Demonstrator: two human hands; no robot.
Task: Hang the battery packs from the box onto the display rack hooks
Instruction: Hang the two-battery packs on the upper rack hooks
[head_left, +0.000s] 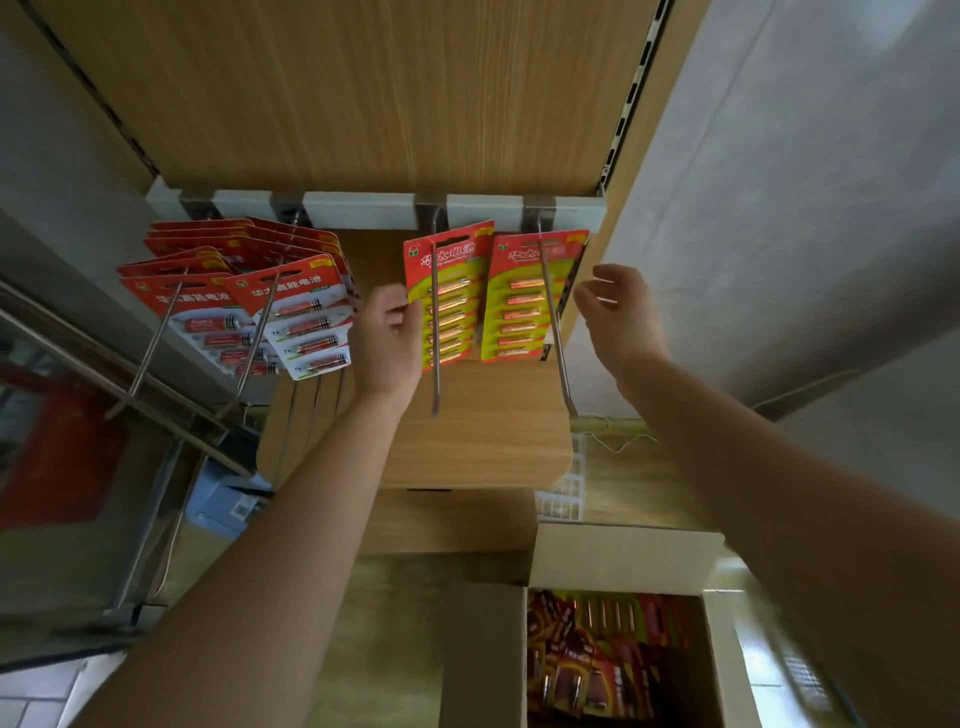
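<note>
Fingers (399, 307) of the person's left hand (387, 343) curl at the left edge of a red-and-green battery pack (449, 304) and hold it by that edge, the thumb hidden behind the card; the battery pack hangs on a long metal hook (435, 379), third from the left on the display rack, the rod running down its face; just beside it to the right a neighbouring pack (530, 299) of the same kind hangs on the fourth hook (560, 353); the right hand (621, 319) hovers off that pack's right edge, its fingers (589, 297) loosely bent and narrowly spread, holding nothing, whether they brush the card cannot be told; both forearms are bare and reach up from the bottom of the view; all four hooks spring from a white rail (358, 210) beneath a wood-grain back panel (363, 93); on the two left hooks hang bunches of red-and-white packs (298, 317), several deep, well apart from the hands; a wooden shelf (483, 441) with rounded corners lies below the hooks; lower right, an open cardboard box (483, 660) stands with its flaps up, more packs (597, 670) lying jumbled inside, their red, green and dark cards overlapping; a grey wall (805, 182) rises at right.
</note>
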